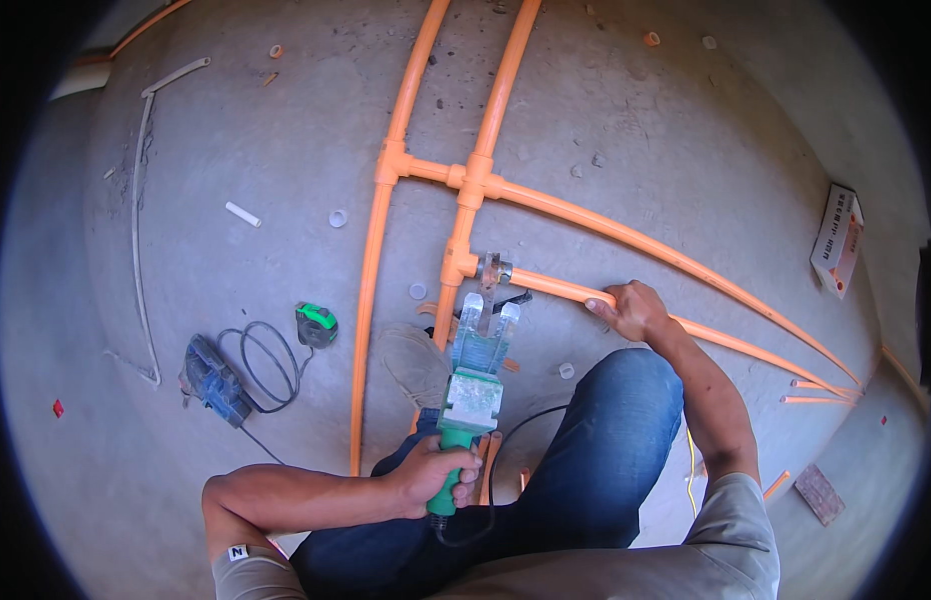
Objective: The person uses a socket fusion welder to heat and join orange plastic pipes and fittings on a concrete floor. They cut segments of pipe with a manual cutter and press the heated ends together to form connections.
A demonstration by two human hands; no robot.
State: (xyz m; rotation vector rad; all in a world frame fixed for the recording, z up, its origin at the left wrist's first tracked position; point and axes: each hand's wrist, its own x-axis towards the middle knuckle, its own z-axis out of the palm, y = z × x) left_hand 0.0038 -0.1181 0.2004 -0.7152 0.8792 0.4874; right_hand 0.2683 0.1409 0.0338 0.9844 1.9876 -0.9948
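Note:
My left hand point(441, 470) is closed around the green handle of a pipe fusion welder point(471, 400), which points away from me, its metal heating head point(496, 268) between an orange tee fitting point(456, 265) and the near end of an orange pipe point(551, 285). My right hand point(631, 310) grips that pipe a little to the right of the head. The tee sits on one of two long orange pipe runs point(406, 80), joined by other fittings point(476, 180) farther up. Whether the pipe end is inside the heating socket is too small to tell.
Left lie a dusty blue power tool point(216, 385) with coiled cable, a green tape measure point(316, 325) and white pipe point(146, 200). A printed box point(836, 240) and a small board point(818, 495) are at right. My bent knee point(626, 410) and shoe point(411, 360) are beside the pipework.

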